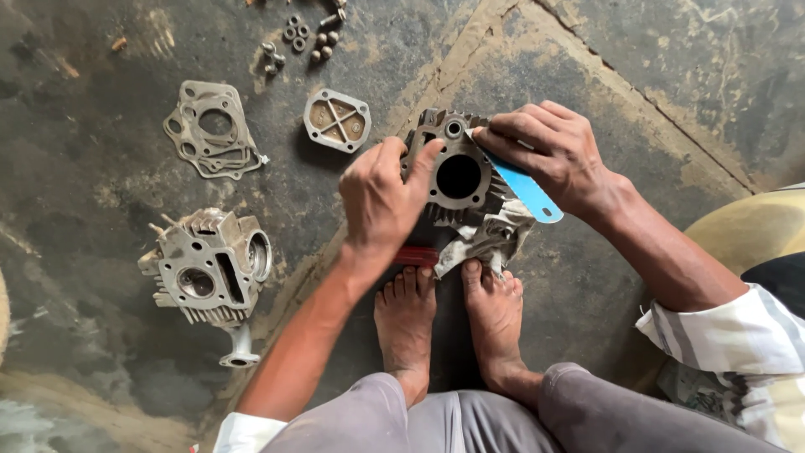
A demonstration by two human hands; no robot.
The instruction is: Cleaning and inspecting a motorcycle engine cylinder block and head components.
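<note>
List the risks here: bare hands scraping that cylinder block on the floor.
1. The right hand presses a blue-handled blade on the cylinder block face beside the left hand; a slip could cut its fingers.
2. The bare feet sit just under the block and rag; a tip could hit the toes.
3. Loose bolts and gaskets lie on the gritty floor; dirt could foul the sealing faces.

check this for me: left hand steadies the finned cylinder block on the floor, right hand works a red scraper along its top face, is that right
Not quite: the scraper is blue, not red, as the head view shows. The rest holds: the left hand steadies the finned cylinder block on the floor, and the right hand works the scraper on its top face.
</note>
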